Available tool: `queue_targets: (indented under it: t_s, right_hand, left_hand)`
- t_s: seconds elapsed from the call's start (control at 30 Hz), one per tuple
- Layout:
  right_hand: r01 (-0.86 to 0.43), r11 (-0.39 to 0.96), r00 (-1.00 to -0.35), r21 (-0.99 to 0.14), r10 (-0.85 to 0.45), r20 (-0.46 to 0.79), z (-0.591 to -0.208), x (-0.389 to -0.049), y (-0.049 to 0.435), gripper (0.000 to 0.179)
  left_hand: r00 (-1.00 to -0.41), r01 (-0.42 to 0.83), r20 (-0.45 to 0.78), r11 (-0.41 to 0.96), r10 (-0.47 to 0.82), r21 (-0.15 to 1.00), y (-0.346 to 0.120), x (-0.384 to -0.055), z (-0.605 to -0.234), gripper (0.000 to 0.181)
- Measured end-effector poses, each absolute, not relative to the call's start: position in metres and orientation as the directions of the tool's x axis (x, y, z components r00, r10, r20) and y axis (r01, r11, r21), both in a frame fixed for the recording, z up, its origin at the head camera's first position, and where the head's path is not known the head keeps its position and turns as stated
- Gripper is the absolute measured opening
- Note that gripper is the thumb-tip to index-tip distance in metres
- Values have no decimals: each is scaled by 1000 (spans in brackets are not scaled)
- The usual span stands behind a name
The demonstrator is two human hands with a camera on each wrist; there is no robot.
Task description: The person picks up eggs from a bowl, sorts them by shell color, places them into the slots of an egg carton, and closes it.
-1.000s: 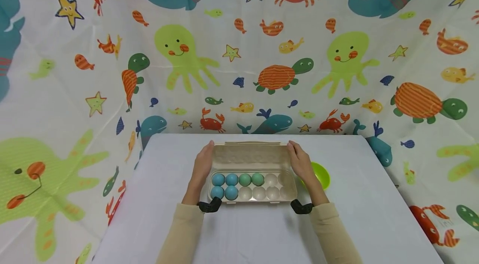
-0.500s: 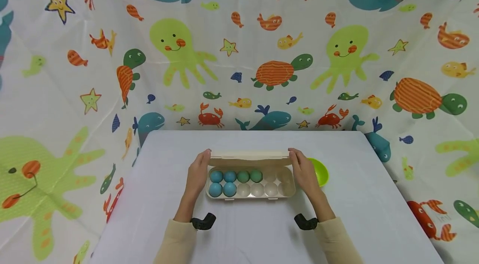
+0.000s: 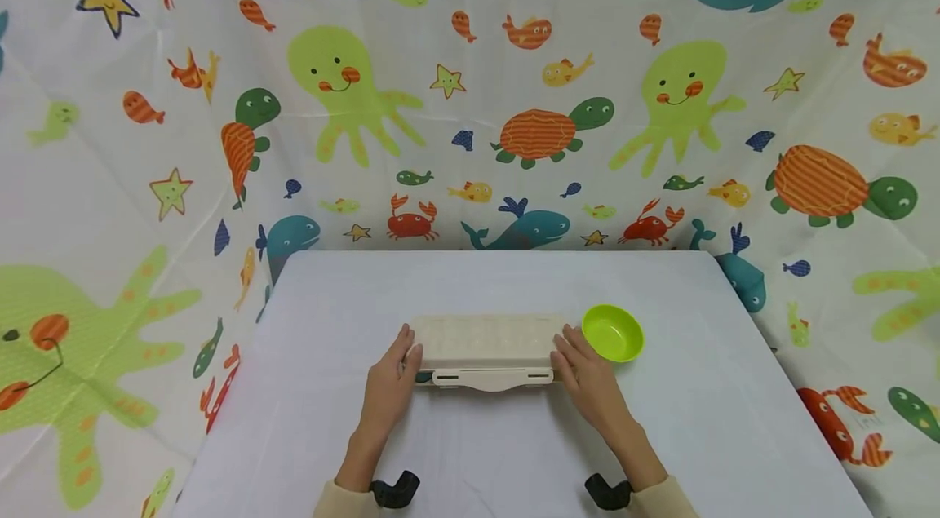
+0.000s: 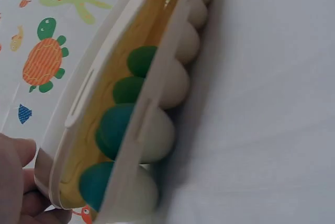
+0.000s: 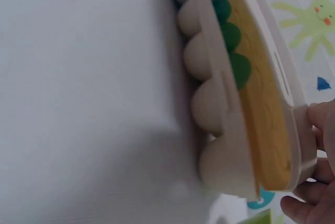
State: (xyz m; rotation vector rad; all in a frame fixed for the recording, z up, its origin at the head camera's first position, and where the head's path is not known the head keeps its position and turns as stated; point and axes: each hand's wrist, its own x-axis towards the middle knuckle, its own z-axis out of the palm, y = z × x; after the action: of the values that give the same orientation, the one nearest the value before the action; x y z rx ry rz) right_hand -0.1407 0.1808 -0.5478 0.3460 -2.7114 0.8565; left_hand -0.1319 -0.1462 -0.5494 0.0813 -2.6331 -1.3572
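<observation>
A cream egg carton sits at the middle of the table, its lid folded down over the tray but still a little apart from it at the front. My left hand grips the lid's left end, and my right hand grips its right end. Through the gap in the left wrist view, blue eggs and green eggs sit in the cups. From the right wrist view, several green eggs show under the lid; the cups nearest that hand hold no visible egg. The head view hides most of the contents.
A lime-green bowl stands just right of the carton, close to my right hand. A white cloth covers the table. A curtain with sea animals hangs behind and along both sides.
Both hands have brought the lid from upright forward and down over the eggs. The hands have moved toward me with it, and the bowl now shows whole.
</observation>
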Motion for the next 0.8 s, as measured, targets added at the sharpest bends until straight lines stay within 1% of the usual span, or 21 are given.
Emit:
queue_targets:
  t_s: [0.17,0.43,0.53,0.7,0.8]
  right_hand:
    - [-301,808,-930,-506,-132,342,-559,-132,178,42]
    - [-278,840,-931,-465,-116,347,-571,-126,179,44]
    - [-284,842,-923,-460,-111,368,-574,-125,179,44]
    - [-335,831,-894,-444,-131,429,-579,-126,179,47]
    - [-362,829,-883,-426,-159,442,-582,-127,181,52]
  left_hand:
    - [-973,64,183,607,-137,792,-142,-125,-559,53]
    - [-966,86,221,640,-134,764,-137,-120,-572,51]
    - [-968,75,211,649,-135,757,-135,-121,-575,51]
    - [-973,40,175,638,-150,769,-136,-119,-579,54]
    - [-969,49,187,621,-160,783,-136,-118,-582,56]
